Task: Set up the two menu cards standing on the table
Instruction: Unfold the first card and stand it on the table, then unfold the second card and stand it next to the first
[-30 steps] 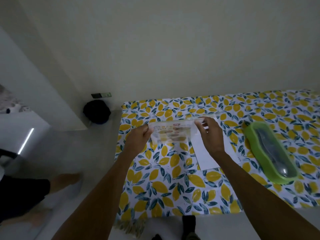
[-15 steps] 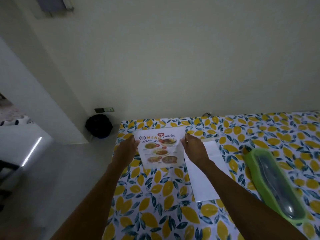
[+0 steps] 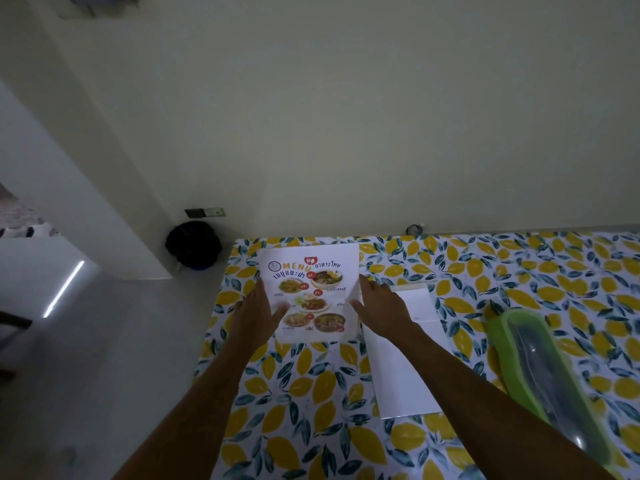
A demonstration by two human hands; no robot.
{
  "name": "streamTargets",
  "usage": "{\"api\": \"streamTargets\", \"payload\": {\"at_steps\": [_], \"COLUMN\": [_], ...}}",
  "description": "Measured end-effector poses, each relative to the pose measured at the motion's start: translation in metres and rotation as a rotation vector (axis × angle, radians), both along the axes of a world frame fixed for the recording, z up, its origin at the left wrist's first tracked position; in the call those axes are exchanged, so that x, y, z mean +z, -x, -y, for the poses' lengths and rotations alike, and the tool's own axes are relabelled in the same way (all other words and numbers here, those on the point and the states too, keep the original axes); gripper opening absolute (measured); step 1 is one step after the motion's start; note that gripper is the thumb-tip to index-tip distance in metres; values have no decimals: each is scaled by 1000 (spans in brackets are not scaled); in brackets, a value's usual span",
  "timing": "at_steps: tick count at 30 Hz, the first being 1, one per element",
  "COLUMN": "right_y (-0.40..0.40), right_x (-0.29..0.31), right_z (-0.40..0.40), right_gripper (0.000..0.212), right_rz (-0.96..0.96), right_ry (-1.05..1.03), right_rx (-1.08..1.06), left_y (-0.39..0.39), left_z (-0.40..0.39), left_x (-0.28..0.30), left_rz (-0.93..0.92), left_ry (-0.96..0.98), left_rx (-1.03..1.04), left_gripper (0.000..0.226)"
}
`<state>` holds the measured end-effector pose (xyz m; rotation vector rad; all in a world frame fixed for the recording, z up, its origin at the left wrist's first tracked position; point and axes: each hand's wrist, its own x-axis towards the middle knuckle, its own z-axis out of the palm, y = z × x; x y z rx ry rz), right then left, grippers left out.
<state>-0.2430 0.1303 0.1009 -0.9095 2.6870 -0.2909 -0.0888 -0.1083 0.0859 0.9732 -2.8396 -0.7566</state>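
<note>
- Yellow-leaf tablecloth [image 3: 311,393] covers the whole table; nothing on it at the near edge except my forearms.
- White sheet [image 3: 403,368] lies flat just right of my right forearm, about mid-depth. Blank side up, crease across it. Judging it's the second menu card, not yet stood up.
- Green tray [image 3: 540,375] with a clear lid sits near the right edge, apart from the white sheet. Not part of the job.
- Left hand [image 3: 254,317] is on the left edge of the printed menu card [image 3: 311,292], thumb over the front face, fingers behind it. Light pinch, not a clamp.
- Right hand [image 3: 379,306] is at the card's right edge, fingers spread. Can't tell if it's gripping or only steadying.
- Printed menu card is near the far-left corner of the table, print towards me, propped up between both hands. Can't tell if its bottom edge bears fully on the cloth.
- Handling, my read: thin paper or light card, very light, floppy, creases easily, slides on the cloth. Hold by the side edges low down, keep pressure minimal, let go of both sides together so it doesn't tip.
- Beyond the far edge: plain wall, and a dark bag [image 3: 193,244] on the floor off the far-left corner.
</note>
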Motion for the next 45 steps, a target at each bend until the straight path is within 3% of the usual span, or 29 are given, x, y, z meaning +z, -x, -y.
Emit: {"api": "streamTargets", "payload": {"at_steps": [7,17,30,37,45], "right_y": [-4,-40,-112,-100,-41], "right_x": [3,9,0,-19,-60], "right_z": [-1,-53,-164,-203,-233], "right_gripper": [67,57,59,57,59], "right_rz": [-28,-98,-69,-52,27], "right_ry": [-20,-118,-247,-274,-288], "right_rx": [-17,-153,-346,-330,-183], "left_y": [-3,-31,-40,-24,9], "left_z": [-4,-15,-131,-178,-226], "left_x": [16,6,-30,-35,-55], "left_rz": [51,263,239,205,300], "left_ry": [81,167,226,267,315], "left_rx": [-40,-118,-450,-538,-457], "left_gripper": [90,85,79,75,76]}}
